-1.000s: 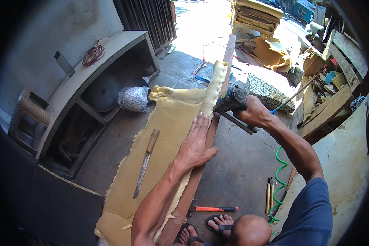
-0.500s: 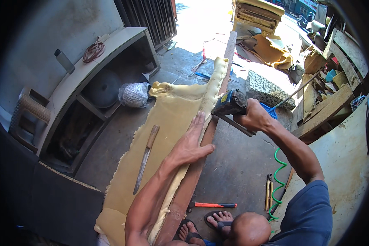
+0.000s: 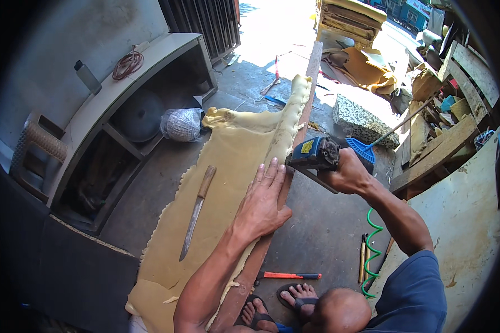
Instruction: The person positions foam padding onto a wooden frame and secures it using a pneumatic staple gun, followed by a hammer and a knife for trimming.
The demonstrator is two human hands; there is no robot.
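Note:
My right hand [image 3: 345, 173] is wrapped round the grip of a black and blue staple gun [image 3: 315, 154]. Its nose meets the edge of a long brown wooden board [image 3: 252, 256], where a tan upholstery sheet [image 3: 228, 161] is folded over the wood. My left hand [image 3: 261, 205] lies flat on that fold just short of the nose, fingers stretched out and thumb apart. The sheet has a ruffled edge, and its far end is bunched into a roll. On the sheet rests a knife [image 3: 197, 213] with a wooden handle. My left forearm hides part of the near fold.
A red-handled hammer [image 3: 290, 275] lies on the floor by my sandalled feet. A green coiled hose [image 3: 374, 252] hangs at right beside thin wooden-handled tools [image 3: 363, 261]. Beyond stand a speckled stone block [image 3: 364, 121] and scrap wood. At left are a white bench [image 3: 166, 53] and wrapped ball [image 3: 181, 125].
The staple gun and my right hand have shifted slightly nearer along the board. My left hand has slid a little right and nearer, its fingers more spread.

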